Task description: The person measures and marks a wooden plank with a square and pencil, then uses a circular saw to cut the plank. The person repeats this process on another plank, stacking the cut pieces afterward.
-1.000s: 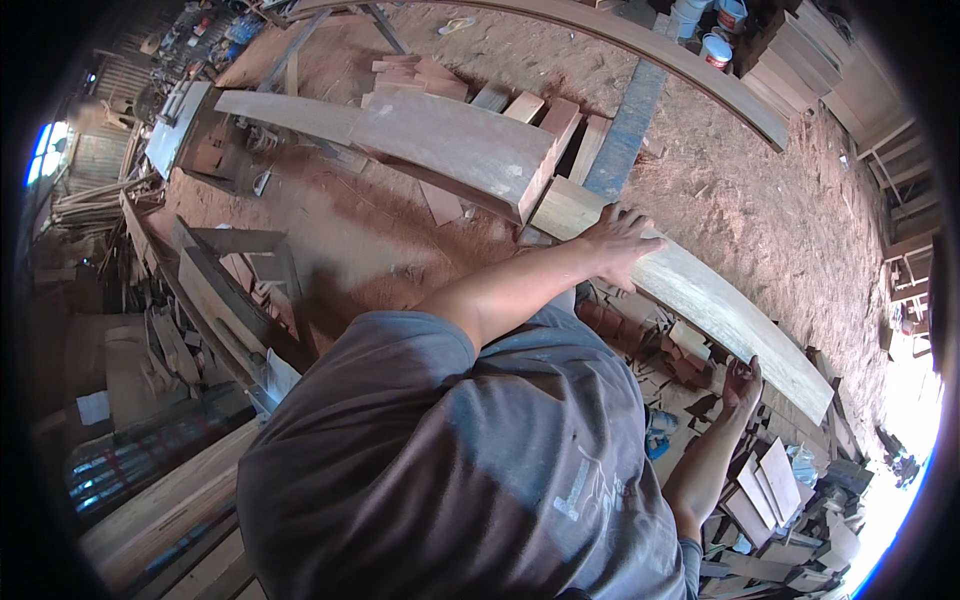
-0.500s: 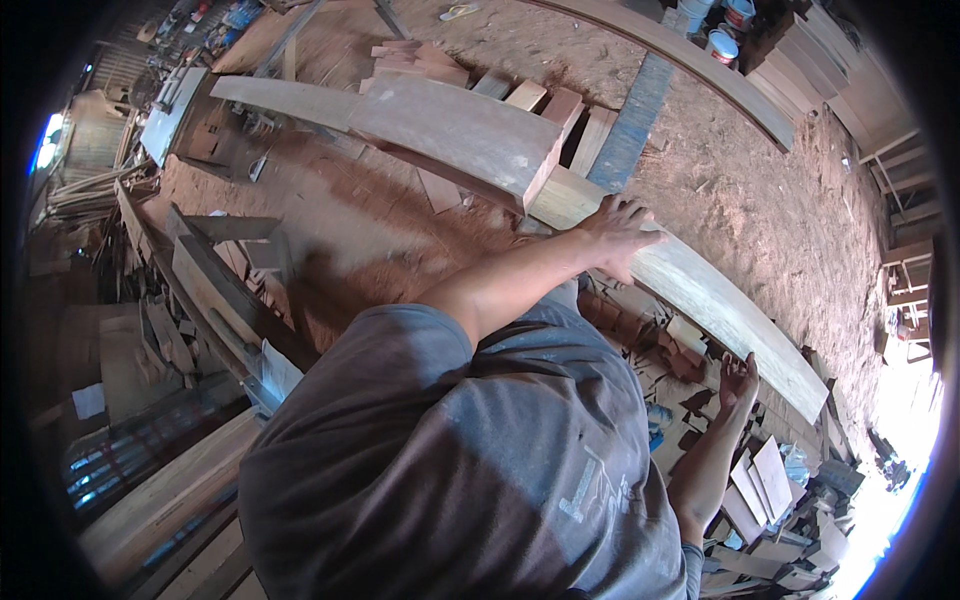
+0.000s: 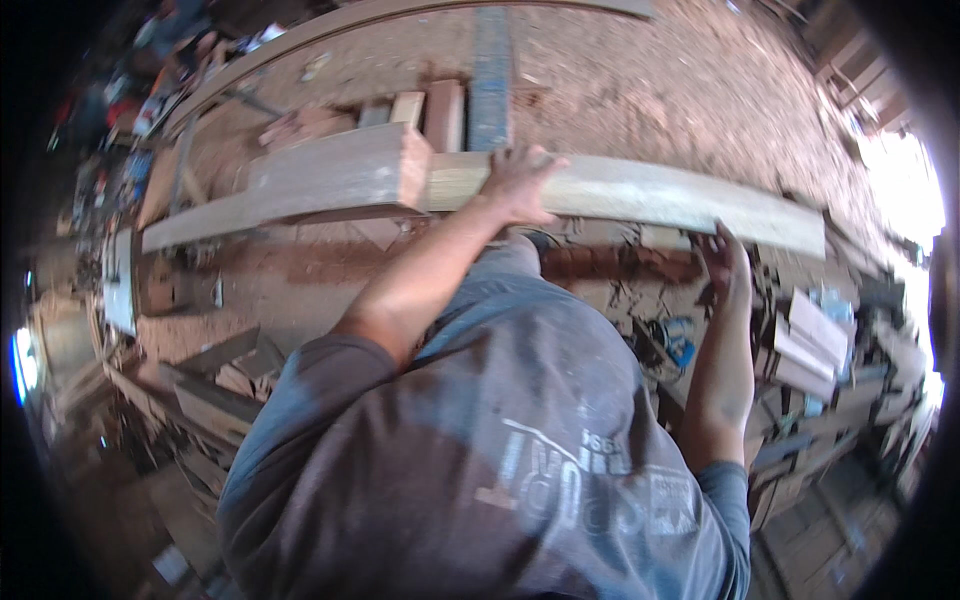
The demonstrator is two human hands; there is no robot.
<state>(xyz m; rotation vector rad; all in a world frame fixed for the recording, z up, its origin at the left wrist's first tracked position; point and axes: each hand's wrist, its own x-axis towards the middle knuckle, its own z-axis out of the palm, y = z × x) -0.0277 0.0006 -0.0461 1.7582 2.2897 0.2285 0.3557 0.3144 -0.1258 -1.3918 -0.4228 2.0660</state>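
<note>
A long pale plank (image 3: 660, 195) runs from side to side in front of me. My left hand (image 3: 517, 186) lies over its top with spread fingers, the thumb toward the near edge. At the near edge, further right, is my right hand (image 3: 725, 258). Its fingers are apart and loosely bent, their tips at the plank's edge; blur hides whether they reach under it. Left of my left hand, a thick block-like board (image 3: 330, 175) with a reddish end rests along the same line. Beyond the block's left end a narrower board (image 3: 195, 222) sticks out.
A blue-painted beam (image 3: 490, 85) runs away behind the plank, beside several short wood blocks (image 3: 443, 115). A long board (image 3: 390, 12) crosses the far side. Offcuts (image 3: 812, 340) lie piled at the right; timber pieces (image 3: 215, 400) stand at the left.
The view has turned, so the plank now lies nearly level across it. My left hand stays on the plank and my right hand stays by its near edge.
</note>
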